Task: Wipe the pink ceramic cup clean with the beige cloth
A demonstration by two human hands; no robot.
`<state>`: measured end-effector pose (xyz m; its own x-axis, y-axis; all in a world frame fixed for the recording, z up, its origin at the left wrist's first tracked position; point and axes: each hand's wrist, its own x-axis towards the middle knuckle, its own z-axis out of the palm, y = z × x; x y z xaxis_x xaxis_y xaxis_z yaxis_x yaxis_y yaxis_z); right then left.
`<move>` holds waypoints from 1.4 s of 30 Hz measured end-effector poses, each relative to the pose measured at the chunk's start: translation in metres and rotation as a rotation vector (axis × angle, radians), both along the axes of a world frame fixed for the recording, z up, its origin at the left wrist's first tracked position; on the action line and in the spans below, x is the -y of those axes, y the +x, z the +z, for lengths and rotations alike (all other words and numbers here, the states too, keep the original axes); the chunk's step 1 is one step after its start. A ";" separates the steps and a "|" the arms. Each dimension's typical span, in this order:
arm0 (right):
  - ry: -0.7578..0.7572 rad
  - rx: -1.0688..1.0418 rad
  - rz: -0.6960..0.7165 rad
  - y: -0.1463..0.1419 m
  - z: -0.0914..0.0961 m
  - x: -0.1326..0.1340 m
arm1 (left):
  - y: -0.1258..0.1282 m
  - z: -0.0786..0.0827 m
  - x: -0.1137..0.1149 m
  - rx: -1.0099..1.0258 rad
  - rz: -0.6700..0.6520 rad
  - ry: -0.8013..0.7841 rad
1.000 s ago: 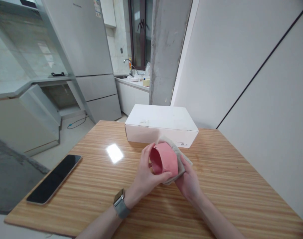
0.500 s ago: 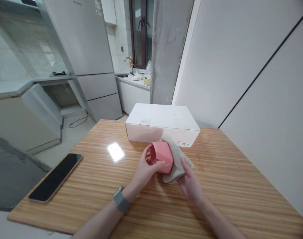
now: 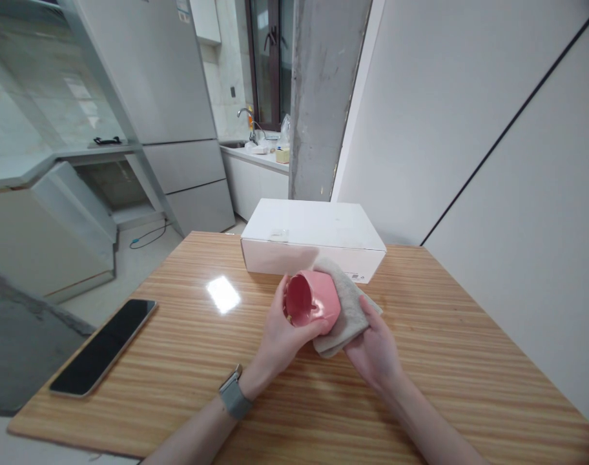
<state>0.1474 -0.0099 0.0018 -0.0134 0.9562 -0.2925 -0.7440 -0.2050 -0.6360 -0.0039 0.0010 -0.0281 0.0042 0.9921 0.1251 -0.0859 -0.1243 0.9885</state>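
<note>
A pink cup (image 3: 312, 305) lies on its side in the air just above the wooden table (image 3: 188, 361), its mouth turned to the left. My left hand (image 3: 282, 336) is wrapped round its rim and lower side; a watch sits on that wrist. A grey-beige cloth (image 3: 349, 310) is pressed against the cup's right side and bottom. My right hand (image 3: 374, 349) holds that cloth from underneath, fingers closed on it.
A closed white box (image 3: 314, 239) stands just behind the hands. A black phone (image 3: 104, 345) lies face up near the table's left edge. A white wall runs along the right. A fridge and kitchen counter stand beyond the table.
The cup has turned in my left hand, so its mouth faces more to the left and toward me. The cloth has shifted round the cup's right side.
</note>
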 end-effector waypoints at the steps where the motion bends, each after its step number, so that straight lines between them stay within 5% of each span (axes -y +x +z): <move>1: 0.001 -0.006 -0.001 0.000 0.002 0.000 | -0.001 0.002 0.000 -0.042 0.016 0.029; 12: -0.056 -0.118 0.029 0.007 0.006 -0.007 | -0.011 0.014 -0.001 -0.356 0.081 0.344; 22: -0.043 -0.077 0.003 0.009 0.008 -0.009 | -0.007 0.005 -0.004 -0.234 0.094 0.170; 28: -0.059 -0.091 0.003 0.015 0.008 -0.011 | -0.014 0.014 -0.007 -0.153 0.082 0.063; 42: -0.034 -0.124 -0.074 0.040 -0.003 -0.029 | -0.018 0.019 -0.009 -0.291 0.163 0.190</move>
<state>0.1874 0.0191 -0.0017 0.0185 0.9455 -0.3252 -0.8300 -0.1668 -0.5322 -0.0223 0.0105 -0.0092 -0.0897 0.9420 0.3234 0.2313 -0.2962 0.9267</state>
